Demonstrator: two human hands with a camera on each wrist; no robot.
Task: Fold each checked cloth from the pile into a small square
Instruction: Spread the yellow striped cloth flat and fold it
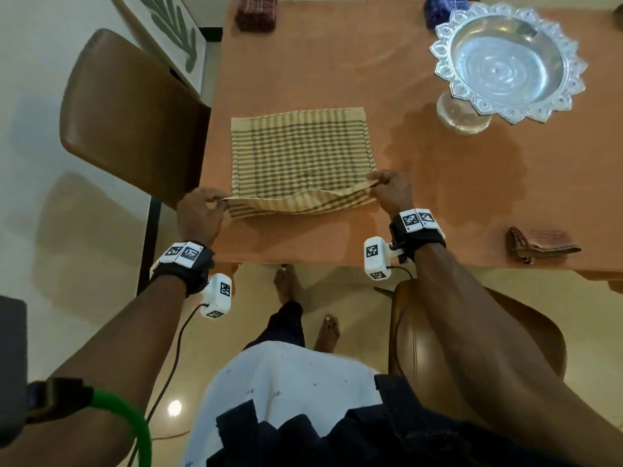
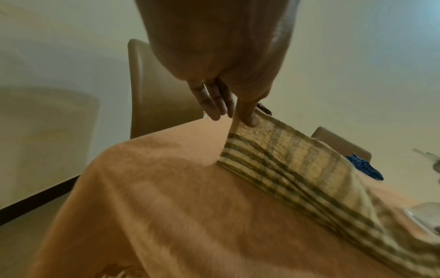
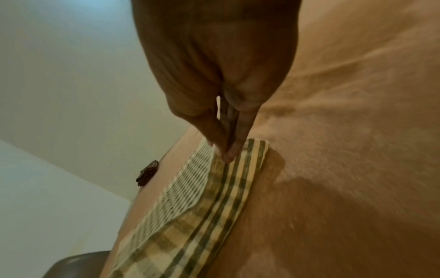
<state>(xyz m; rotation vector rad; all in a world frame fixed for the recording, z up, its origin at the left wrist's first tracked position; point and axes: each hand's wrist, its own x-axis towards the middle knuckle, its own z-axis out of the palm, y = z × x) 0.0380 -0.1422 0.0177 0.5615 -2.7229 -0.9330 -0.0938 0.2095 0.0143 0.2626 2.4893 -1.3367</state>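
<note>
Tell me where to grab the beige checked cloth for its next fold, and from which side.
Probably the two near corners, from the near table edge: the cloth lies flat and that edge is free, where left hand and right hand pinch it.

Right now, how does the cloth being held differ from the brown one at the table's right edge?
The held cloth is beige-green check, spread wide; the brown cloth is already folded small. The left hand and right hand pinch the held cloth's near corners; nobody touches the brown cloth. Both lie on the table.
</note>
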